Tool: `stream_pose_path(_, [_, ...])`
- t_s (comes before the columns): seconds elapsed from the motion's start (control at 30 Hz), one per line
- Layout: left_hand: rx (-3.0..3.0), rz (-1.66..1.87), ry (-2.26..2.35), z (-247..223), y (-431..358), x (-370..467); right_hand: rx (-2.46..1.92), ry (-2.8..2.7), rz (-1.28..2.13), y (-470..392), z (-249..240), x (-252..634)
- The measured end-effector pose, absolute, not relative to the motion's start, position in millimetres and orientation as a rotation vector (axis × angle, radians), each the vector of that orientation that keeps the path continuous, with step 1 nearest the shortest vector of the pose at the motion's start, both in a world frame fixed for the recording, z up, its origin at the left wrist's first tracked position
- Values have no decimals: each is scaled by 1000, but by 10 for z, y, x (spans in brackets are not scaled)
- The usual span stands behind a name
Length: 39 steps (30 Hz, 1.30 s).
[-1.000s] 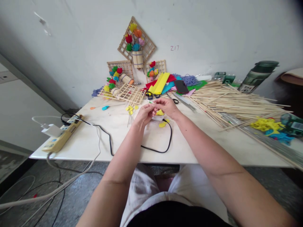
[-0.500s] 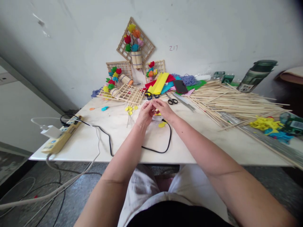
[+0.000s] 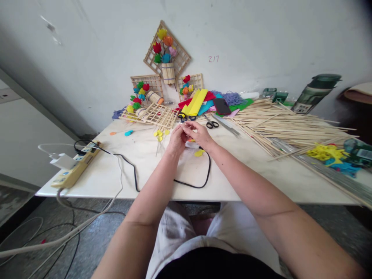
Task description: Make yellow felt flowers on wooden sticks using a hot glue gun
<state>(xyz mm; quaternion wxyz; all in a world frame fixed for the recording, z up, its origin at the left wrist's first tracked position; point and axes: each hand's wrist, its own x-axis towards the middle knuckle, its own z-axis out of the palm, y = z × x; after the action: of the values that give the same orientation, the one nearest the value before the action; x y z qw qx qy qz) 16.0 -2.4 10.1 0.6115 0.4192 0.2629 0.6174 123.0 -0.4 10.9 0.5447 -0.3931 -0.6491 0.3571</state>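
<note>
My left hand (image 3: 177,139) and my right hand (image 3: 199,134) meet above the middle of the table, fingertips pinched together. What they hold between them is too small and covered to make out. Just under my right hand lies a white device (image 3: 192,145) with a black cord (image 3: 209,166), partly hidden by the fingers. A yellow piece (image 3: 198,153) rests on the table beside it. Left of my hands are small yellow petal-like pieces (image 3: 158,134) on thin wires. Scissors (image 3: 212,124) with black handles lie beyond my right hand.
Thin wooden sticks (image 3: 279,124) cover the right side, near a dark bottle (image 3: 315,93). Folded coloured sheets (image 3: 194,102) and a phone (image 3: 221,106) lie at the back. Stick lattices with flowers (image 3: 167,54) lean on the wall. A power strip (image 3: 77,166) sits at the left edge.
My right hand has shifted slightly left, and its fingers have turned against those of my left hand. The things on the table look the same.
</note>
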Motion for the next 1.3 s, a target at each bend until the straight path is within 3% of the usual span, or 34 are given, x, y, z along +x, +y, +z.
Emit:
stream_pose_path(0.2, [989,1336,684,163,-63,143,-982,-1421,656,69,120,1294])
stream_pose_path(0.67, [1063,1351,643,143,-84,131,-987,-1336,683,52,189,1407])
stream_pose_path(1.0, [1002,1395,750,164,-79,125,-983,-1557,441,-11,229,1403])
stream_pose_path(1.3, [985,1483,720,178,-72,89,-957,-1499,564,37,195,1393])
